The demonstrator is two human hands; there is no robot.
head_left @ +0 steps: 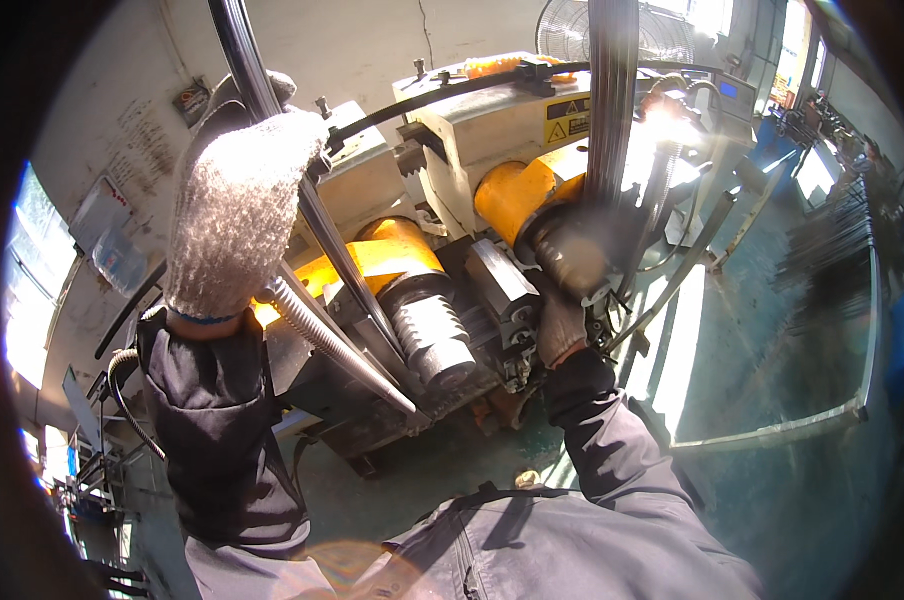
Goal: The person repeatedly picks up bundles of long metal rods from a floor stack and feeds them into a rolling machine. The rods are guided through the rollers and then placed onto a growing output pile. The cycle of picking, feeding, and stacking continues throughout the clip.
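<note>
Dark metal bar (245,52) slants down past yellow housing (396,252), left of ridged roller (430,328). Left hand (234,195), gloved — grip wrapped around bar's upper part. Right hand (562,325) low at machine (450,185) — fingers hidden, can't tell grip.

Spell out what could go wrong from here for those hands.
1. The left hand, in a grey-white knitted glove, grips a long, shiny, dark metal bar; if it slipped, the bar might swing or drop.
2. The gloved right hand sits close below a grey, cylindrical metal roller; if that turned, fabric or fingers might be caught.
3. Bright white glare near that roller could hide a pinch point.
</note>
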